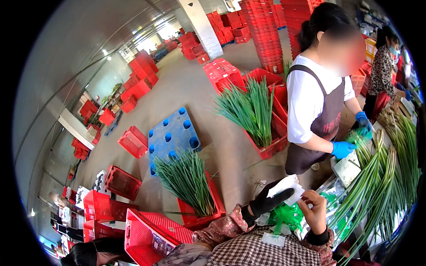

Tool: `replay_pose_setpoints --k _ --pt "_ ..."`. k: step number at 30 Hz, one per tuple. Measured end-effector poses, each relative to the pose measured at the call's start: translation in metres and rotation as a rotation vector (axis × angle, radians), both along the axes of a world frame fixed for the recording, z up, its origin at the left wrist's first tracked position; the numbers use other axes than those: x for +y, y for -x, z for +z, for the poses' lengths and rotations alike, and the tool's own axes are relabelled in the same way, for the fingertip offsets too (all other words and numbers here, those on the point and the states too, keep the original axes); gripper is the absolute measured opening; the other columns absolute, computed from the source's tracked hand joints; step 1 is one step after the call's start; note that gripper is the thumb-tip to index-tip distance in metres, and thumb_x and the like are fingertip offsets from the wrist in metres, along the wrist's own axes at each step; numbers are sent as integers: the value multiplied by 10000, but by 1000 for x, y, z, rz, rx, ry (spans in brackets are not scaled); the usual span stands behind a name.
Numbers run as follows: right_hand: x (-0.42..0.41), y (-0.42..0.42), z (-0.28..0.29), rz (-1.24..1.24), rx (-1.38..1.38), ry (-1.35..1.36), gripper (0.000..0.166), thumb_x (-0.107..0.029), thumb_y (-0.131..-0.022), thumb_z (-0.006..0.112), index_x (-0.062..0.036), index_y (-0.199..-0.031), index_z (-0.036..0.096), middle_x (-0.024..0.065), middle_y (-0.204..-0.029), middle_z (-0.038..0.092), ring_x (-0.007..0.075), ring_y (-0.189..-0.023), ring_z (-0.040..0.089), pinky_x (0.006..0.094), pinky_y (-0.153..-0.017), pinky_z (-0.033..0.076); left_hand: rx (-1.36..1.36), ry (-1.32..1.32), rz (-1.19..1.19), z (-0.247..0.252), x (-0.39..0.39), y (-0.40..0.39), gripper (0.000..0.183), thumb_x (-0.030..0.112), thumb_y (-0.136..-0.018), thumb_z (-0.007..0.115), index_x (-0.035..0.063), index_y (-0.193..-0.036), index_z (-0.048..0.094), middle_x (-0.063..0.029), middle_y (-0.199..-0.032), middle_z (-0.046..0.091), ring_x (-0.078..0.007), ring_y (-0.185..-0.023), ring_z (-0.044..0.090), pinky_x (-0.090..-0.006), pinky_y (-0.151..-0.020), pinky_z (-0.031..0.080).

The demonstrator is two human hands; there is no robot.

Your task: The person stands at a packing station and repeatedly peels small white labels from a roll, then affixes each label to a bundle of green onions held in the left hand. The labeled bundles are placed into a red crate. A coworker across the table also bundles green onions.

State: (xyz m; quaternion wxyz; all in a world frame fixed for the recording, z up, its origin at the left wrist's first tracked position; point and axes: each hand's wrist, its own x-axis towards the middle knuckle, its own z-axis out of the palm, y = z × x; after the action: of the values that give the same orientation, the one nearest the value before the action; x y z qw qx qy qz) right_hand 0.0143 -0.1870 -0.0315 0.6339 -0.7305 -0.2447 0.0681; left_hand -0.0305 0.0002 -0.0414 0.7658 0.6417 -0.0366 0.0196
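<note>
My left hand (269,199), in a black glove, grips a small stack of white paper slips (286,188) with the thumb across the top. My right hand (313,210) is bare, and its thumb and forefinger pinch the lower right edge of the same slips. Just beneath both hands bunches green plastic netting (285,217), partly hidden by them. A loose white label (273,239) lies against the checked apron (246,249) I wear. To the right of my right hand, long spring onions (369,183) lie in bundles across the work table.
Across the table stands a co-worker (316,99) whose blue-gloved hands hold green netting at the onions; another person (382,66) works farther right. Red crates of spring onions (189,186) stand on the floor, near a blue plastic pallet (173,133). An open red crate (149,236) is at my left.
</note>
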Motion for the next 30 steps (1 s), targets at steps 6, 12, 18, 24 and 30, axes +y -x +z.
replay_pose_setpoints --k 6,12,18,24,30 --pt "-2 -2 -6 22 280 -97 228 79 -732 568 76 -947 645 80 -710 649 104 -565 610 232 -522 481 -37 -198 -161 -1 3 1 365 125 -910 608 -5 -1239 519 -81 -1110 622 -135 -1026 567 -294 -885 464" --pt "-2 0 -24 79 308 -86 229 74 -729 567 94 -945 641 82 -678 645 115 -582 621 248 -533 501 -222 -401 -227 3 11 1 334 88 -878 645 -4 -1185 554 -118 -1112 623 -198 -1030 593 -328 -884 476" --pt "-17 0 -25 118 275 -63 177 29 -789 597 75 -949 661 94 -697 652 110 -575 618 261 -517 493 -513 -517 -122 -37 5 2 253 106 -893 612 19 -1131 597 -113 -1042 619 -262 -984 608 -339 -870 480" --pt "-9 0 2 154 292 -60 181 -90 -875 633 12 -1021 663 60 -725 660 82 -542 615 232 -471 464 -67 -400 -189 12 8 5 183 66 -881 600 2 -1053 603 -74 -940 625 -160 -844 607 -282 -747 481" --pt "-20 6 5 41 -31 122 310 -74 -720 688 -18 -1024 657 135 -870 677 240 -643 652 325 -582 519 95 -253 -278 24 -1 4 209 100 -890 596 -10 -1068 592 -63 -957 631 -126 -874 595 -275 -777 472"
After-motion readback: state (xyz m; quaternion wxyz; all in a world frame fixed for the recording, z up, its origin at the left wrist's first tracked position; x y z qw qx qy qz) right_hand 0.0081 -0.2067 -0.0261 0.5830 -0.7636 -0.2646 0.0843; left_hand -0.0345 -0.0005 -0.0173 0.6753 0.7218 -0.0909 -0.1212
